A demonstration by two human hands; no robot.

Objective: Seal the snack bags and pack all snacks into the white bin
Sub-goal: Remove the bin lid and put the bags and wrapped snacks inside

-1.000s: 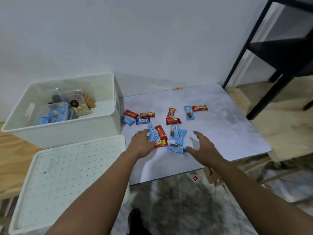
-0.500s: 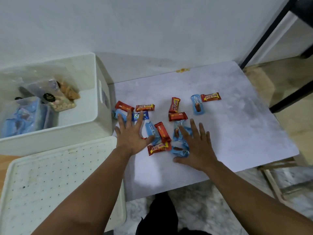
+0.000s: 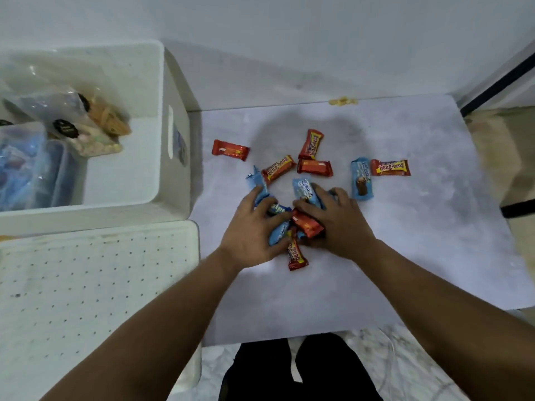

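Note:
Small red and blue wrapped snacks lie scattered on the pale table [image 3: 405,256]. My left hand [image 3: 251,233] and my right hand [image 3: 338,224] press together around a bunch of them, with a red wrapper [image 3: 307,224] and blue wrappers [image 3: 278,233] squeezed between the palms. One red bar [image 3: 296,257] pokes out below the hands. Loose around them lie a red bar [image 3: 230,149], a beng-beng bar [image 3: 278,167], a blue packet [image 3: 362,178] and another beng-beng bar [image 3: 390,167]. The white bin [image 3: 170,180] stands at the left and holds clear snack bags [image 3: 86,123].
A white perforated lid [image 3: 95,290] lies in front of the bin at lower left. A small yellow scrap [image 3: 343,101] sits at the table's far edge by the white wall. A black frame leg [image 3: 498,82] stands at the right. My dark trouser legs [image 3: 301,369] show below the table.
Both hands have closed inward from flat on the table, sweeping several snacks into a bunch between them. The camera has tilted further down and closer.

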